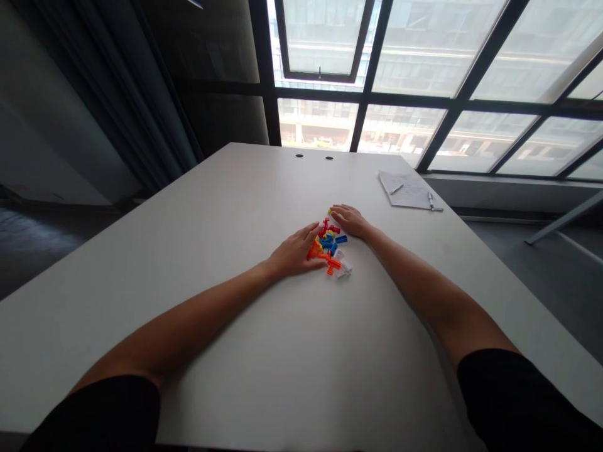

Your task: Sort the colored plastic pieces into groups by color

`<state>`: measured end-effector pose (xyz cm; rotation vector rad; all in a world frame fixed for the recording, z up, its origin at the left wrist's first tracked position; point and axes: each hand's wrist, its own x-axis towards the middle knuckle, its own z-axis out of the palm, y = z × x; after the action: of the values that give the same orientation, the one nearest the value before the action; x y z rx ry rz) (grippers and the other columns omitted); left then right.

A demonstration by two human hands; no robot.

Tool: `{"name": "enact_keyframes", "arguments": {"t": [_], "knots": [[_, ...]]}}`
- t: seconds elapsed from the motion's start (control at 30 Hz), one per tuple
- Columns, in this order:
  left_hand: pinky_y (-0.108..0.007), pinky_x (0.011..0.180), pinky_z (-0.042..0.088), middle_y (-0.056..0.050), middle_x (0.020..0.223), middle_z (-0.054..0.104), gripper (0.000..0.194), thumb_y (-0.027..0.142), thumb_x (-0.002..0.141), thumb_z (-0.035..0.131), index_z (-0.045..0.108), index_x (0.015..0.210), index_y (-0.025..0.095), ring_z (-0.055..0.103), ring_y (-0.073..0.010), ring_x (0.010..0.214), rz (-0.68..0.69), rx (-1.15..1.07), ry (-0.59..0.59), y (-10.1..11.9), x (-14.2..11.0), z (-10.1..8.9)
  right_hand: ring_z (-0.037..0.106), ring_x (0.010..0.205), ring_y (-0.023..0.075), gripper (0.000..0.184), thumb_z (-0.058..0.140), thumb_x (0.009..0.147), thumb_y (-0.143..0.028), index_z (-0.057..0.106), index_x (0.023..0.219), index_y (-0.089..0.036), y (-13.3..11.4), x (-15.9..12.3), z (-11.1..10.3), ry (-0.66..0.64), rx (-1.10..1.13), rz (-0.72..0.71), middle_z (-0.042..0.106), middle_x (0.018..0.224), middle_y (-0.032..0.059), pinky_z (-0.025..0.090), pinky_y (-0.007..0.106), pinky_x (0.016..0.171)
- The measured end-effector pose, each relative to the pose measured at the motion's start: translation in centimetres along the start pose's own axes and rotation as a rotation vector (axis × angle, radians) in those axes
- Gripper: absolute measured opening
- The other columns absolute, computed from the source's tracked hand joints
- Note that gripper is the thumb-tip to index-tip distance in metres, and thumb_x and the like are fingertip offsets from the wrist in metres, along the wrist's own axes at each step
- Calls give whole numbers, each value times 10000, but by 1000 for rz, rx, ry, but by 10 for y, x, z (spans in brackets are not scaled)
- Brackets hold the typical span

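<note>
A small pile of plastic toy pieces lies on the white table [264, 207], between my two hands. Blue pieces [332, 242] are in its middle, red ones [334, 229] toward the far side, orange ones [332, 263] nearer me, and clear or white ones [344, 269] at the near right. My left hand [298, 252] curves along the pile's left side, thumb apart from the fingers, touching orange pieces. At the far right edge rests my right hand [350, 220], fingers stretched out to the left over the table, close to a small yellow piece [330, 211].
Toward the far right of the table lie sheets of paper [409, 190] with a pen [430, 201] and another small white item [396, 189] on them. Two round cable holes [299, 156] sit near the far edge. Windows [325, 125] stand behind, a dark curtain [141, 94] at left.
</note>
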<state>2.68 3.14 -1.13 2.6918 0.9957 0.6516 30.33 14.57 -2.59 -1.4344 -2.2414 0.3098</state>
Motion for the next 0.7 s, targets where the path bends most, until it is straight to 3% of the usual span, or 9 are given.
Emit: {"name": "enact_keyframes", "arguments": {"t": [0.07, 0.17, 0.3, 0.43, 0.57, 0.63, 0.7], "knots": [[-530, 1236, 429, -190, 1665, 416, 925, 615, 960, 663, 255, 1690, 218, 457, -373, 1511, -7, -20, 9, 2, -1, -3, 596, 1393, 290, 736, 240, 1086, -682, 733, 1334, -195, -3, -13, -1, 45, 23, -56, 712, 1413, 146, 377, 495, 1235], [-499, 1157, 513, -165, 1589, 499, 797, 515, 1002, 618, 288, 1676, 247, 558, -348, 1418, -6, -47, 43, 5, -3, -7, 687, 1241, 290, 699, 249, 1098, -641, 759, 1261, -192, -7, -48, -6, 91, 40, -77, 773, 1278, 150, 471, 489, 1145], [-467, 1175, 507, -157, 1607, 473, 755, 484, 1016, 619, 307, 1668, 265, 506, -325, 1468, 62, -87, 69, 6, -6, -7, 697, 1218, 293, 633, 298, 1097, -626, 755, 1259, -219, -14, -106, -22, 66, 60, -124, 777, 1255, 133, 504, 492, 1115], [-537, 1283, 372, -197, 1712, 326, 984, 637, 938, 708, 234, 1702, 238, 342, -374, 1583, 108, -114, 81, 2, -4, 0, 548, 1443, 343, 662, 377, 1066, -676, 624, 1475, -218, -33, -153, -32, -64, 44, -148, 672, 1462, 155, 406, 574, 1218], [-608, 1270, 358, -230, 1727, 297, 1324, 785, 682, 859, 234, 1714, 239, 311, -455, 1586, 73, -178, -13, 0, -1, 8, 337, 1591, 404, 990, 667, 908, -737, 353, 1670, -190, -62, -177, -24, -162, -14, -144, 467, 1655, 200, 246, 639, 1300], [-613, 1249, 385, -218, 1694, 374, 1329, 777, 643, 886, 279, 1704, 254, 371, -457, 1555, 98, -196, -47, 2, 1, 10, 367, 1574, 415, 1041, 755, 876, -667, 303, 1686, -194, -76, -179, -18, -136, -19, -136, 453, 1659, 215, 236, 662, 1293], [-609, 1225, 415, -206, 1649, 452, 1284, 756, 639, 900, 341, 1682, 258, 431, -451, 1515, 118, -182, -53, 6, 1, 10, 497, 1487, 408, 968, 779, 895, -539, 312, 1676, -208, -86, -176, -14, -71, 5, -131, 549, 1582, 219, 311, 667, 1251]]}}
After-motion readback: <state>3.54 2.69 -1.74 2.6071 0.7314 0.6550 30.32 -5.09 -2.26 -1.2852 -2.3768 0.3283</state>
